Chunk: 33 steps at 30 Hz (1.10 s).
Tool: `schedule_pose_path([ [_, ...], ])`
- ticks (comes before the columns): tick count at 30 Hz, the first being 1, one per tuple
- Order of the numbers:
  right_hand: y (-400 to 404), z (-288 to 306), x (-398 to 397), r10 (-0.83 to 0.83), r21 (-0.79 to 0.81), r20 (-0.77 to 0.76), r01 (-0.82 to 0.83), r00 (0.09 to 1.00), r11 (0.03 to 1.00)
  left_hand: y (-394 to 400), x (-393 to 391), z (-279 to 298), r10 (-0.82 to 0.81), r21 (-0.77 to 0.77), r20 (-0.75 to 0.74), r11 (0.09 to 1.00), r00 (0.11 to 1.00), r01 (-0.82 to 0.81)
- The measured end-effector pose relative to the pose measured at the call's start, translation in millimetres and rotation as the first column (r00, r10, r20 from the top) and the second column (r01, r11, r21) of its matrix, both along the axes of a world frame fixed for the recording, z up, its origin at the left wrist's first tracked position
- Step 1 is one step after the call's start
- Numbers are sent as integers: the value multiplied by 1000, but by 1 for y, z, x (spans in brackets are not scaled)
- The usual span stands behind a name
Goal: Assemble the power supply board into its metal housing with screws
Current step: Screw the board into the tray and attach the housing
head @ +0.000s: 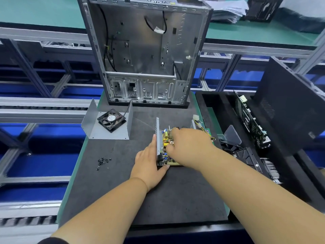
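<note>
Landmark: grey foam mat [123, 182]. At its left edge, loose black screws [102, 162], small and apt to roll. At its far left corner, the housing cover [105, 127] with a fan [111, 120]. Centre-right, the power supply board [167, 148] sits in its metal housing [157, 136]. The left hand [149, 162] lies with straight fingers against the housing's outer wall. The right hand [188, 147] covers the board; its grasp cannot be told. Judged: housing stiff, sharp-edged; board light, fragile, best held by edges.
</note>
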State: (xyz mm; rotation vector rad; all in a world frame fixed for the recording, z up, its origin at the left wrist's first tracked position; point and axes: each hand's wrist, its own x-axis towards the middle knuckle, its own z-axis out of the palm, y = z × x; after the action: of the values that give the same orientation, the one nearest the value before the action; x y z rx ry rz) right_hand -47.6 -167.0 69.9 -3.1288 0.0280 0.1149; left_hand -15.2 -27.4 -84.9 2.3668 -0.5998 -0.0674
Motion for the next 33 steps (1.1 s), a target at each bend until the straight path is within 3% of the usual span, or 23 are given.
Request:
schedule_pose_path([
  [4, -6, 5, -6, 159, 154, -52, -149, 986, 977, 0, 0, 1, -7, 7, -3, 1000, 1000, 7],
  [12, -4, 0, 8, 84, -11, -38, -85, 996, 996, 0, 0, 0, 25, 3, -31, 1000, 999, -25],
  [16, 3, -7, 6, 41, -182, 46, -32, 998, 983, 0, 0, -2, 26, -7, -21, 1000, 999, -27],
  [21, 19, -11, 9, -17, -196, 77, 32, 997, 980, 0, 1, -3, 17, -5, -13, 1000, 1000, -17],
  [25, 14, -7, 6, -24, -104, 114, 36, 993, 994, 1, 0, -2, 32, -22, -44, 999, 999, -33],
  [29, 1, 0, 1, 119, 74, 10, -119, 993, 990, 1, 1, 1, 9, -20, -20, 1000, 1000, -9],
  [33, -7, 6, -1, 206, 49, -93, -202, 974, 978, 0, 3, 0, 7, -6, -32, 1000, 999, -7],
])
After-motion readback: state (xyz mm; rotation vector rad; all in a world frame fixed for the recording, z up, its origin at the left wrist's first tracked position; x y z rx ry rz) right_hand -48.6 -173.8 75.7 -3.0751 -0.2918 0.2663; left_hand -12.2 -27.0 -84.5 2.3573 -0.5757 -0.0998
